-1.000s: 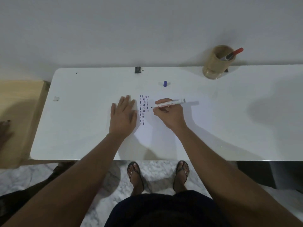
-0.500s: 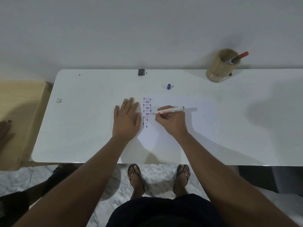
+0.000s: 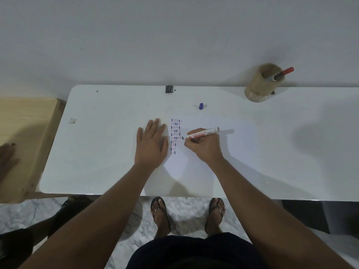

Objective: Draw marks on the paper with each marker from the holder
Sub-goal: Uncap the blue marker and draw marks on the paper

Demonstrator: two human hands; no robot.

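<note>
A white sheet of paper point(image 3: 229, 144) lies on the white table point(image 3: 97, 152), with columns of short red and blue marks point(image 3: 175, 135) along its left side. My right hand point(image 3: 206, 147) grips a white marker point(image 3: 203, 133) with a red label, uncapped, its dark tip touching the paper just right of the marks. My left hand point(image 3: 152, 145) lies flat, fingers spread, at the paper's left edge. A tan round holder point(image 3: 259, 86) stands at the back right with a red-capped marker point(image 3: 282, 73) leaning in it.
A blue marker cap point(image 3: 201, 106) stands on the table beyond the paper. A small black object point(image 3: 169, 88) sits at the table's back edge. A wooden bench point(image 3: 25, 144) adjoins the table on the left, with another person's hand point(image 3: 6, 156) on it.
The marker tip has moved down the paper beside the marks, and my right hand with it. My left hand stays flat on the paper's edge.
</note>
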